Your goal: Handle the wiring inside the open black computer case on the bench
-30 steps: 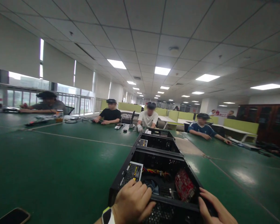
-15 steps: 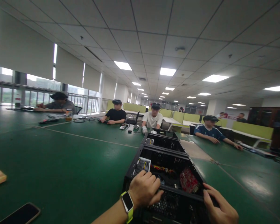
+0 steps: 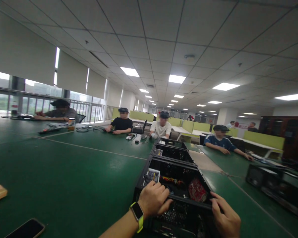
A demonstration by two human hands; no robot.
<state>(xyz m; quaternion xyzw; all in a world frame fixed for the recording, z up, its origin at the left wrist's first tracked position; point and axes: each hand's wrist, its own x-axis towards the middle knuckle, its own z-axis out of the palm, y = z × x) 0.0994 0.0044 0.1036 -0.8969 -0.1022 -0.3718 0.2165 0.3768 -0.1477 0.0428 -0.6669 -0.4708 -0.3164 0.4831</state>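
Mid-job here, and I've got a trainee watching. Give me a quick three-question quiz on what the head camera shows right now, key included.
1. Which hand's wrist wears the smartwatch?
2. True or false: in the picture, the labelled power supply sits to the right of the red circuit board.
3. What is the right hand touching?
A) The phone on the table
B) The near right corner of the nearest computer case
C) The farthest computer case

Key:
1. The left hand's.
2. False; it sits to the left.
3. B.
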